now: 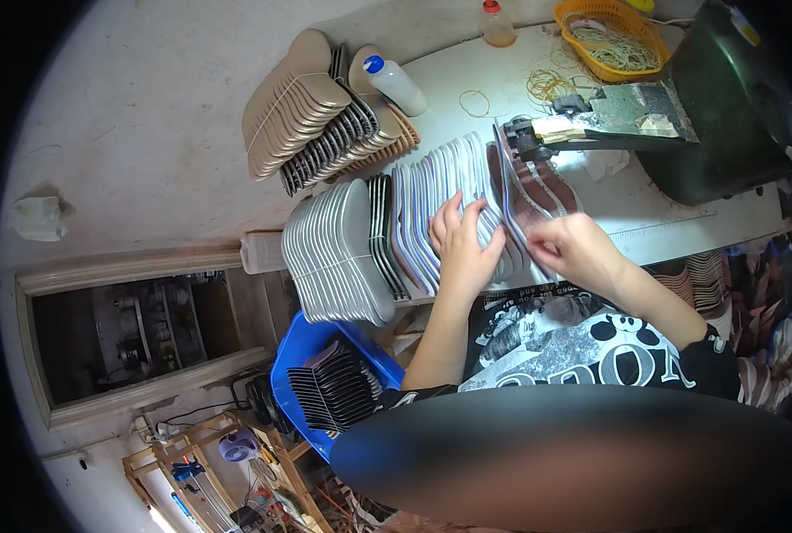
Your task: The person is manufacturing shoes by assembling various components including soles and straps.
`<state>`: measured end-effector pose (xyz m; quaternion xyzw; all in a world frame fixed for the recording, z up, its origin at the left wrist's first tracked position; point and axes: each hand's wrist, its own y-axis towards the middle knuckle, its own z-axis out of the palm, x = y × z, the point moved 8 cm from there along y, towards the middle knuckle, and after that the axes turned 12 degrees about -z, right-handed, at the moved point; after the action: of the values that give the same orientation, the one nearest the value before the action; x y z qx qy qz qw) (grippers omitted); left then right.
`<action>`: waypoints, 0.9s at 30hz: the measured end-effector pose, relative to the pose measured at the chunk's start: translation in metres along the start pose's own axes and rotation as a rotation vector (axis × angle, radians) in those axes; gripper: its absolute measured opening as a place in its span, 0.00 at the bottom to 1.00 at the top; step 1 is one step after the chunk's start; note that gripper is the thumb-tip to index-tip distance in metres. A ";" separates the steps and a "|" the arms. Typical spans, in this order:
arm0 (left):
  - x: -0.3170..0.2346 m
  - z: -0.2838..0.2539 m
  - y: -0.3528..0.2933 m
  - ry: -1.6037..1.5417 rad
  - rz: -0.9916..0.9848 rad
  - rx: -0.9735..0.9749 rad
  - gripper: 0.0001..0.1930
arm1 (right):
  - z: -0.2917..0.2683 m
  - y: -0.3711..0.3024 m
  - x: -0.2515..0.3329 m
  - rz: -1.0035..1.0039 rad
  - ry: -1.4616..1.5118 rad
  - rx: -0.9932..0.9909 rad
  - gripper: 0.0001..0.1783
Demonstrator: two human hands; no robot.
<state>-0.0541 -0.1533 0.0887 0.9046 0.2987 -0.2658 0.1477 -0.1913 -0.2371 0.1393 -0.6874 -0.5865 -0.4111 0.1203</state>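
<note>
A row of white shoe insoles (pixel 431 182) with bluish edges stands on its side along the table's front. My left hand (pixel 467 240) lies over this row, its fingers spread on the edges. Just right of it, my right hand (pixel 569 249) is closed, thumb and fingers pinched at the edge of an insole (pixel 511 209) that stands apart from the row. Brownish pieces with pale curved lines (pixel 534 182) are beyond the right hand, below the machine head (pixel 529 138). The fingertips of the right hand are partly hidden.
Tied bundles of grey insoles (pixel 325 253) and beige insoles (pixel 294 107) stand to the left. Near them is a blue-capped bottle (pixel 398 84). A dark green machine (pixel 724 115) fills the right. Behind it sits a yellow basket (pixel 582 55) of rubber bands. A blue bin (pixel 285 377) holds dark insoles.
</note>
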 end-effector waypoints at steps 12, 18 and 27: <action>-0.019 -0.011 -0.028 -1.919 -0.310 0.485 0.33 | -0.034 -0.004 0.058 -0.154 0.572 0.138 0.09; -0.041 -0.022 -0.028 -1.682 -0.217 0.435 0.23 | 0.015 0.011 0.042 0.190 1.244 0.227 0.17; -0.055 -0.035 0.000 -1.192 -0.187 0.085 0.17 | -0.023 0.023 0.019 0.120 0.371 0.200 0.15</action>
<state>-0.0777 -0.1636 0.1479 0.5748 0.2319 -0.7506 0.2292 -0.1809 -0.2452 0.1751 -0.6185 -0.5501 -0.4623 0.3180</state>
